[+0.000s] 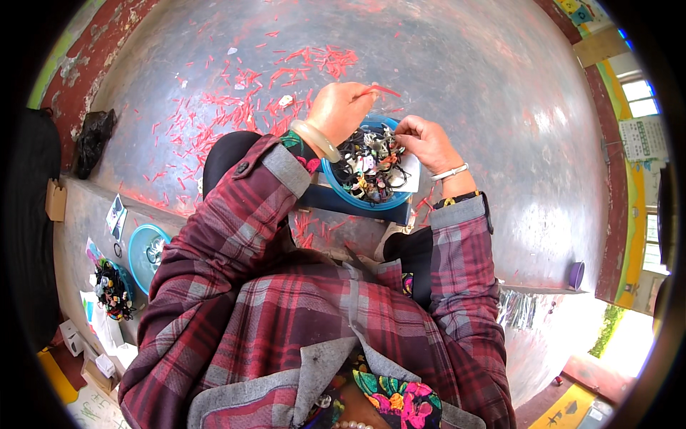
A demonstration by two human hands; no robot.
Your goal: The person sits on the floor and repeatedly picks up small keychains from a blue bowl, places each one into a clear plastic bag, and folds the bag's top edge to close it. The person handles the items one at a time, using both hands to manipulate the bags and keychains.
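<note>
Head cam only, so going off that. Left hand (341,109) is up over the far left side of a blue basin (371,205), grip pinched narrow on a thin red strip (386,91) that pokes out to the right. Right hand (432,146) is at the basin's right rim, fingertips close together right by the pile; can't tell if that grip has anything in it.

Basin's loaded with a jumble of small colourful pieces (368,168) mixed with black loops, and there's a white card (410,171) at its right side. Loads of red scraps (243,107) are scattered over the grey floor (486,79), thickest beyond the left hand.

Off to the left sits a pale blue tub (138,268), with another pile of dark and bright bits (114,294) just beside it, plus a black plastic bag (95,143) farther up.

As for writing: the poster (643,139) on the right wall has rows of small print, too tiny to make out. The yellow panel (564,407) at lower right carries dark marks, also unclear at this angle.
</note>
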